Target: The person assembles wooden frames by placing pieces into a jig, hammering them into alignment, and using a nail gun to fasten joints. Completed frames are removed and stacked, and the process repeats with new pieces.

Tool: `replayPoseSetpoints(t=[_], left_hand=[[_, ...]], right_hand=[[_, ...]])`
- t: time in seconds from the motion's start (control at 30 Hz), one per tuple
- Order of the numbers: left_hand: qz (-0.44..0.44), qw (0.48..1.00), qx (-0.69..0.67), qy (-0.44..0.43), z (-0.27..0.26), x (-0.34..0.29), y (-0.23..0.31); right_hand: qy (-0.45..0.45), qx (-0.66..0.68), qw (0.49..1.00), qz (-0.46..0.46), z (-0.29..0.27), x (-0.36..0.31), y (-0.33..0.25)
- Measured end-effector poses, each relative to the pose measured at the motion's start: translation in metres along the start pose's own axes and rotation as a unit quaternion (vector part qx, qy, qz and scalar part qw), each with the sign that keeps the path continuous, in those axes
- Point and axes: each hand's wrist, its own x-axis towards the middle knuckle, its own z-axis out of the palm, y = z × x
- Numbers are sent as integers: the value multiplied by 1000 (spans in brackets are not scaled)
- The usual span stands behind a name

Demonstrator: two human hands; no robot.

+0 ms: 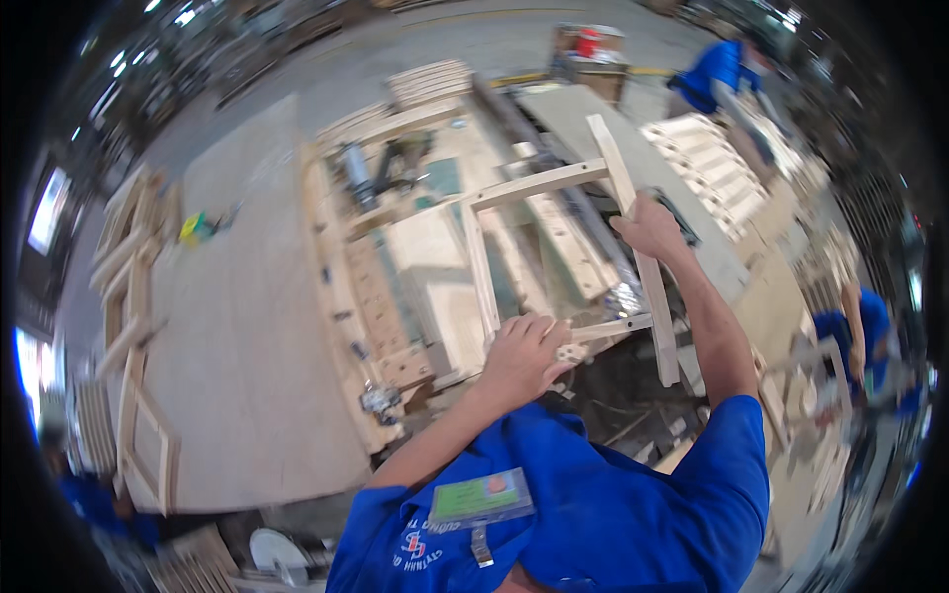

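Note:
Between my hands is a pale wooden frame (539, 186), tilted over the workbench. My left hand (527, 354) is wrapped round its near left corner, where the left rail meets the near rail. On the right, my right hand (652, 229) grips the long side post of the frame, about halfway along. The post runs past both cross rails at its ends. Dark holes or fittings show on the cross rails near their joints with the post.
A wooden jig bench (405, 366) lies beneath the frame, with a power tool (358, 173) on it. To the left is a broad board table (247, 366) with several wooden frames (129, 287) along its far left side. Co-workers (720, 79) in blue stand at the right.

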Motion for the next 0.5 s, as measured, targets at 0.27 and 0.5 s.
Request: replayPoseSetpoints(t=[0.27, 0.5], left_hand=[[-234, 964, 100, -75, 22, -34, -105], [-306, 939, 122, -98, 25, -30, -143]], right_hand=[[-77, 23, 994, -71, 119, 95, -108], [-136, 18, 986, -96, 172, 145, -141]])
